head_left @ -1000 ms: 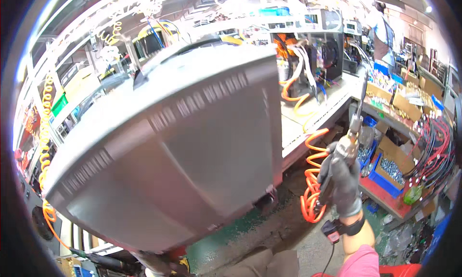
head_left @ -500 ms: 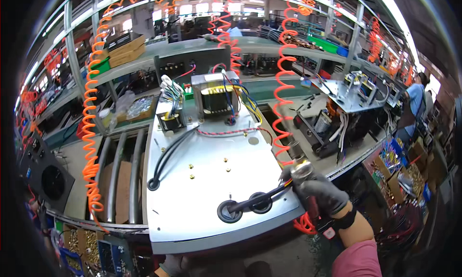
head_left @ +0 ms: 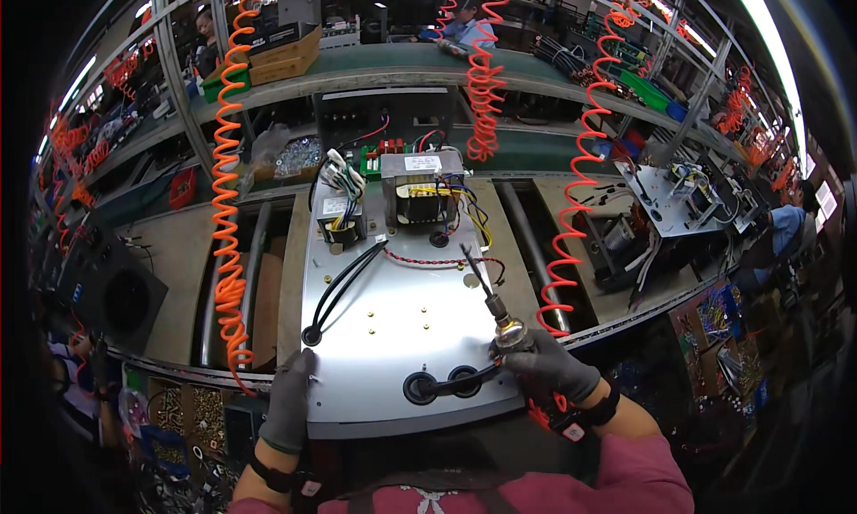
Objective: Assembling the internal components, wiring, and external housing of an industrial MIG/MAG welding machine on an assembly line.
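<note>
A white metal chassis panel (head_left: 384, 362) lies before me, with two transformers, a smaller one (head_left: 339, 219) and a larger one (head_left: 426, 200), at its far end. My left hand (head_left: 290, 402), in a grey glove, is closed at the panel's left edge; its fingers are partly hidden. In my gloved right hand (head_left: 549, 367), over the right edge, is a power screwdriver (head_left: 511, 332) with a silver head. Its long dark bit points up and away, above the panel. A thick black cable (head_left: 451, 388) runs from two black grommets towards my right hand. Two black wires (head_left: 344, 286) enter another grommet at left.
Orange coiled hoses (head_left: 228, 201) hang on both sides. A second chassis assembly (head_left: 687, 192) stands right on the roller bench. A black box with a round opening (head_left: 116, 286) is at left. Bins of small brass parts (head_left: 192, 411) sit below. Co-workers (head_left: 790, 224) are beyond.
My left hand has come up from below the front edge to the panel's left side. The screwdriver's bit now shows, pointing away, and my right hand appears further left. The view has shifted.
</note>
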Demonstrator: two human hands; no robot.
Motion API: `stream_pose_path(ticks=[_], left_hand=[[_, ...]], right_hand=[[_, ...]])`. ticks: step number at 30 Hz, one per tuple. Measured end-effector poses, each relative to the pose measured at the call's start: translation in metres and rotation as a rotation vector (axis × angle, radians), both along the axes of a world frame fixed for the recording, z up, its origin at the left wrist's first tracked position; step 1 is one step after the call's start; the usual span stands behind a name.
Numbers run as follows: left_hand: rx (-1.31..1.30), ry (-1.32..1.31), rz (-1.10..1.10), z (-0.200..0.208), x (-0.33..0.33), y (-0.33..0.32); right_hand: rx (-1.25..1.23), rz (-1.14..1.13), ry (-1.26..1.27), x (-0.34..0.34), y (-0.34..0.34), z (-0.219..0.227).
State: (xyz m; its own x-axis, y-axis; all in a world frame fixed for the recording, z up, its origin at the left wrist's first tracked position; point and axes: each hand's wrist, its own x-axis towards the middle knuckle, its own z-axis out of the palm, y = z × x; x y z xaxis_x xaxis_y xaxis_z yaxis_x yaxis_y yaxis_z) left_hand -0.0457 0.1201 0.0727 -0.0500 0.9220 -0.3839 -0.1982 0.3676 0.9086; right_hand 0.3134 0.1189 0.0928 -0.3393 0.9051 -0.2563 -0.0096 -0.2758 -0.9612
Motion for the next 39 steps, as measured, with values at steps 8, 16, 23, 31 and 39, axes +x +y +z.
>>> stream_pose_path(ticks=[8,16,23,31,39], left_hand=[[0.145,0.205,0.102,0.006,0.014,0.005],[0.183,0.227,0.348,-0.014,0.076,0.034],[0.15,0.017,0.124,-0.048,0.205,0.065],[0.753,0.903,0.628,-0.023,-0.01,0.218],[0.487,0.415,0.667,-0.037,-0.099,0.343]], right_hand=[[-0.107,0.129,-0.179,-0.005,0.026,0.021],[0.015,0.343,-0.338,0.052,0.143,0.012],[0.59,0.035,-0.553,0.128,0.275,0.033],[0.253,-0.233,-0.392,0.141,0.134,0.051],[0.177,-0.272,-0.546,0.073,0.068,0.005]])
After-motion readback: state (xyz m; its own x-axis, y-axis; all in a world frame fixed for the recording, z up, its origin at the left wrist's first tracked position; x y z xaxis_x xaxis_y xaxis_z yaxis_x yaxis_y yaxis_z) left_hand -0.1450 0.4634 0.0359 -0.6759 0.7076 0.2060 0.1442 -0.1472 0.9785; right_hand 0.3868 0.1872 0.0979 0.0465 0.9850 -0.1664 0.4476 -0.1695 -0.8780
